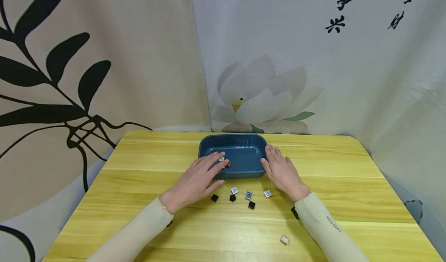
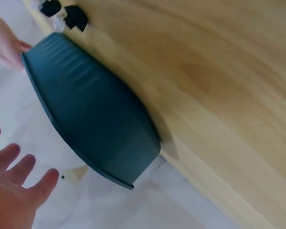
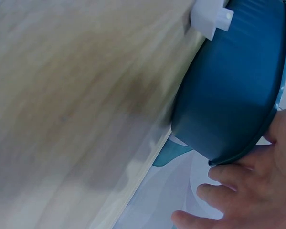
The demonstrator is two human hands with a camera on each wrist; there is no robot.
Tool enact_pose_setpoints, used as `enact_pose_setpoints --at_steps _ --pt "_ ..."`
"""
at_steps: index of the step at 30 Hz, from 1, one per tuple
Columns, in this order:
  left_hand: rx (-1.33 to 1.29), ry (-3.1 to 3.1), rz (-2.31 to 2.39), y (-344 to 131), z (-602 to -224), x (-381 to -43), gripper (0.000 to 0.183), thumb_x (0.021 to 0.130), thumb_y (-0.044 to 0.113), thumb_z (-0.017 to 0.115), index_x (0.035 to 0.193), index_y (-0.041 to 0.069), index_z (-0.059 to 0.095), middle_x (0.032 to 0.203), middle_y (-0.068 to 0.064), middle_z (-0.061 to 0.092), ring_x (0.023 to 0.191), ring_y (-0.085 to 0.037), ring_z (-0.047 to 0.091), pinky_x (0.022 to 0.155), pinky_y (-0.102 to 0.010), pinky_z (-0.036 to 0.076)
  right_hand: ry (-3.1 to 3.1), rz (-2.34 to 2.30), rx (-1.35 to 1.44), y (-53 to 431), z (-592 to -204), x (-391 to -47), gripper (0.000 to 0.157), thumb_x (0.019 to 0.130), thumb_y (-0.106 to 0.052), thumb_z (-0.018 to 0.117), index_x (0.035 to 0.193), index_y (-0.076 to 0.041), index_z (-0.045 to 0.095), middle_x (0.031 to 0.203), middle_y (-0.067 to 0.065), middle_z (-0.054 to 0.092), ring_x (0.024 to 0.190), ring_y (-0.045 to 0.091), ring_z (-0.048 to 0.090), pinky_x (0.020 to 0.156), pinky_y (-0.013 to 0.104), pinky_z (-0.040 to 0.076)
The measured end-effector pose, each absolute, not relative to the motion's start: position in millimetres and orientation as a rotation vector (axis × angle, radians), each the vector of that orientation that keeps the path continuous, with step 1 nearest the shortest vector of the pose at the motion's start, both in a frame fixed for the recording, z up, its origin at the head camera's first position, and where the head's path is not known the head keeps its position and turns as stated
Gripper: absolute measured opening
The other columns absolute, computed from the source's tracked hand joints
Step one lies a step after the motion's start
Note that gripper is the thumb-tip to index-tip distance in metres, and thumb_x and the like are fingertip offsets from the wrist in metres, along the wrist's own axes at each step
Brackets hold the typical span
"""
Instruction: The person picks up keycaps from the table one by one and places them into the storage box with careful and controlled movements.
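Observation:
A dark blue rectangular tray [image 1: 244, 137] stands near the table's far edge. Over its left front part reaches my left hand [image 1: 196, 178], its fingers spread and nothing gripped. Between those fingers a small red piece [image 1: 227, 164] and a small white piece [image 1: 221, 159] show inside the tray. My right hand [image 1: 283, 173] touches the tray's right rim with fairly straight fingers; the right wrist view shows this hand [image 3: 257, 186] at the rim too. In front of the tray lie several small square keycap-like pieces, among them a white one [image 1: 267, 193] and a black one [image 1: 251, 205].
A pale piece [image 1: 284, 240] lies apart, toward the table's near side. The wooden table [image 1: 348, 169] extends to both sides of the tray. Behind its far edge hangs a printed curtain [image 1: 156, 60] with leaves and a flower.

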State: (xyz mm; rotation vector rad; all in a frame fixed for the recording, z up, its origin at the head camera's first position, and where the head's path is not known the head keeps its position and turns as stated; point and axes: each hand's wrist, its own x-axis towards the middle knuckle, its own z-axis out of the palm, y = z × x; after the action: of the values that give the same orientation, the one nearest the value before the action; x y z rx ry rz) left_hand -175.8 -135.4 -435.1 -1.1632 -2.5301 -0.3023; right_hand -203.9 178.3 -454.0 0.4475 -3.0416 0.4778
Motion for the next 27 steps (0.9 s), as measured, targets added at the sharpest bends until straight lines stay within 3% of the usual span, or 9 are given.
enact_pose_setpoints --at_steps 6,13,27 --pt "-1.276 -2.447 -0.231 -137 -441 -164 0.065 0.097 0.034 0.075 0.152 0.01 0.051 0.163 -0.013 0.038 0.149 -0.032 0.037 0.112 -0.054 0.042 -3.043 0.476 0.442 179 -456 -204 0.064 0.114 -0.04 0.033 0.161 0.003 0.027 0.168 0.02 0.023 0.154 0.042 0.024 0.115 0.069 0.027" --pt "-1.396 -2.331 -0.179 -142 -450 -153 0.064 0.092 0.035 0.079 0.145 0.01 0.056 0.154 -0.013 0.05 0.14 -0.03 0.049 0.11 -0.05 0.045 -3.045 0.476 0.44 179 -456 -204 0.064 0.114 -0.04 0.032 0.161 0.003 0.027 0.168 0.02 0.023 0.154 0.042 0.024 0.115 0.069 0.027" --pt "-1.484 -2.461 -0.096 -150 -462 -150 0.056 0.097 0.049 0.07 0.141 0.016 0.061 0.143 -0.006 0.059 0.124 -0.023 0.061 0.101 -0.042 0.053 -3.046 0.492 0.433 178 -456 -204 0.064 0.114 -0.039 0.034 0.161 0.003 0.027 0.168 0.019 0.023 0.154 0.041 0.023 0.115 0.069 0.027"
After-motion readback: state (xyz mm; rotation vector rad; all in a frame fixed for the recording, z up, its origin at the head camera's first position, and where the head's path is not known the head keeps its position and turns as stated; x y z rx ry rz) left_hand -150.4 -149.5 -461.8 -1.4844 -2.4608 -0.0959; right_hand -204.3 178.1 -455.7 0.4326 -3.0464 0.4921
